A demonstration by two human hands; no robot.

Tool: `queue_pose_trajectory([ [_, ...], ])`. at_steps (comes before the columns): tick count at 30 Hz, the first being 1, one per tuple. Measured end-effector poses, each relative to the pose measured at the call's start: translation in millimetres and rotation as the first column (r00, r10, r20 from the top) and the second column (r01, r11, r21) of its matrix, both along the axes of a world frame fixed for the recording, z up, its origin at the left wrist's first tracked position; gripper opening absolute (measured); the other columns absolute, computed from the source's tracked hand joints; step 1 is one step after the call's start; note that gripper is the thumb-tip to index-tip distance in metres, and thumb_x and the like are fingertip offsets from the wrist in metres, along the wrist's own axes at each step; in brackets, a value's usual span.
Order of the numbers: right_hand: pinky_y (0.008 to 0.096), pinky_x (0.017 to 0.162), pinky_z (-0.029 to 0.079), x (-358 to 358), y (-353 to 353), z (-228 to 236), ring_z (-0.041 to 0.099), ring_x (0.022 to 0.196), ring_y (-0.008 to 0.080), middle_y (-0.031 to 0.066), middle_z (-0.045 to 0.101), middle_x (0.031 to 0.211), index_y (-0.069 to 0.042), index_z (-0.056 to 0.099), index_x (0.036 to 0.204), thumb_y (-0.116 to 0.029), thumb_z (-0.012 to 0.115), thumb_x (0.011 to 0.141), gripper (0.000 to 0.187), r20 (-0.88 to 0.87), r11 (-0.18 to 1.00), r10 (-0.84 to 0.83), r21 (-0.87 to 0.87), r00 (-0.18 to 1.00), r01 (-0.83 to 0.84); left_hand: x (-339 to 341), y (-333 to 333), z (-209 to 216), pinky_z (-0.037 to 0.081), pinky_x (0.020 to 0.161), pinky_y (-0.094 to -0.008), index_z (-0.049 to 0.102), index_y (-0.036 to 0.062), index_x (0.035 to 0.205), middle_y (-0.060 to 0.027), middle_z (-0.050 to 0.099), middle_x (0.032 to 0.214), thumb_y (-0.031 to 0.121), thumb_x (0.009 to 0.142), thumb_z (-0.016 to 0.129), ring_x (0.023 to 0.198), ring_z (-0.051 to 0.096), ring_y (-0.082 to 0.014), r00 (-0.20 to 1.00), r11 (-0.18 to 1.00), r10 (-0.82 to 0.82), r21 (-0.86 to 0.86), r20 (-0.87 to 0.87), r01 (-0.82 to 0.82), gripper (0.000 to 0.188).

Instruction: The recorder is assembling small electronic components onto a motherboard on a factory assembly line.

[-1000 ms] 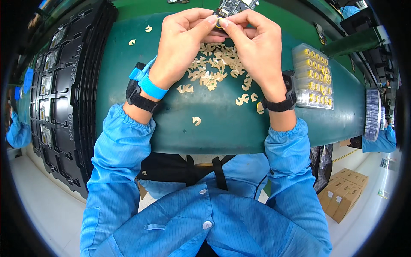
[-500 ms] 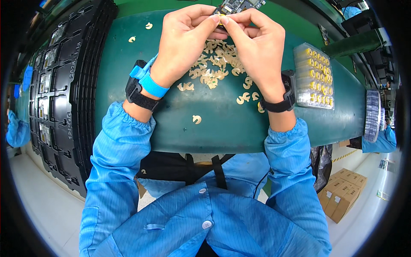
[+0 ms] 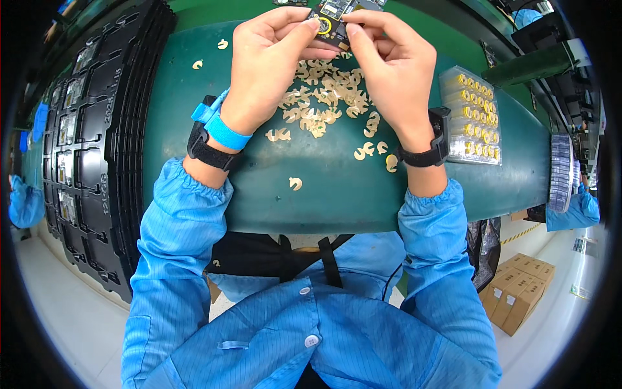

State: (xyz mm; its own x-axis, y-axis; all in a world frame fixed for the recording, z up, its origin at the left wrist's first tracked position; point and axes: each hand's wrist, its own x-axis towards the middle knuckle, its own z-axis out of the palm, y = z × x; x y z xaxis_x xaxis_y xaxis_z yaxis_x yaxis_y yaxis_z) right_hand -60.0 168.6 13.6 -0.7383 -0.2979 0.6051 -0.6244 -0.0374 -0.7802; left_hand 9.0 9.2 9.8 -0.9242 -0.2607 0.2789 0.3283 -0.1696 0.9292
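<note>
A dark circuit board [image 3: 336, 37] with a round yellow-ringed part [image 3: 324, 26] on it is held up at the far side of the green table [image 3: 272, 207]. My left hand [image 3: 269, 61] is closed on the board's left side, its thumb beside the ring. My right hand [image 3: 396, 68] grips the right edge between thumb and fingers. Below the board lies a loose heap of small cream C-shaped pieces [image 3: 317, 107]. One such piece [image 3: 295, 183] rests alone nearer to me. Both wrists wear black straps, and the left also has a blue band [image 3: 230, 134].
To the left rises a stack of black trays [image 3: 97, 123] holding boards. A clear plastic tray [image 3: 476, 120] with rows of yellow round parts stands at the right. Cardboard boxes [image 3: 518, 292] sit on the floor at lower right. Blue-sleeved people show at both sides.
My right thumb has drawn away from the yellow-ringed part to the board's right edge, so the ring now shows. Both hands have spread slightly apart and the board has tilted.
</note>
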Motion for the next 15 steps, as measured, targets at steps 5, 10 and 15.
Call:
queue_pose_trajectory([
  [5,0.0268,0.050,0.042,3.2,0.6,9.6,0.053,0.053,0.0116,0.0045,0.060,0.070,-0.007,0.079,0.101,0.002,0.069,0.085,0.021,-0.312,0.983,-0.003,0.173,0.950,0.060,0.1,-2.7,-2.2,0.063,0.087,-0.0344,0.064,-0.0120,0.122,-0.0183,0.073,0.112,0.007,0.102,0.059,0.093,0.075,-0.0241,1.000,1.000,-0.010,0.014,-0.013,0.010,0.028],
  [10,0.0289,0.052,0.044,0.7,1.9,7.2,0.054,0.056,0.0151,0.0054,0.057,0.070,-0.007,0.080,0.103,0.003,0.067,0.082,0.027,-0.370,0.975,0.022,0.213,0.929,0.062,-3.0,-3.1,-4.7,0.063,0.087,-0.0340,0.063,-0.0117,0.122,-0.0178,0.072,0.113,0.008,0.102,0.060,0.093,0.075,-0.0231,1.000,0.999,-0.027,0.016,-0.014,0.027,0.028],
  [15,0.0277,0.052,0.044,-3.1,1.2,4.7,0.055,0.055,0.0138,0.0055,0.058,0.072,-0.005,0.079,0.103,0.002,0.069,0.083,0.023,-0.396,0.974,0.033,0.217,0.918,0.059,-5.5,0.6,-2.6,0.064,0.083,-0.0329,0.065,-0.0115,0.118,-0.0180,0.074,0.108,0.007,0.102,0.061,0.089,0.076,-0.0233,1.000,0.998,-0.010,0.060,-0.029,0.012,0.025],
])
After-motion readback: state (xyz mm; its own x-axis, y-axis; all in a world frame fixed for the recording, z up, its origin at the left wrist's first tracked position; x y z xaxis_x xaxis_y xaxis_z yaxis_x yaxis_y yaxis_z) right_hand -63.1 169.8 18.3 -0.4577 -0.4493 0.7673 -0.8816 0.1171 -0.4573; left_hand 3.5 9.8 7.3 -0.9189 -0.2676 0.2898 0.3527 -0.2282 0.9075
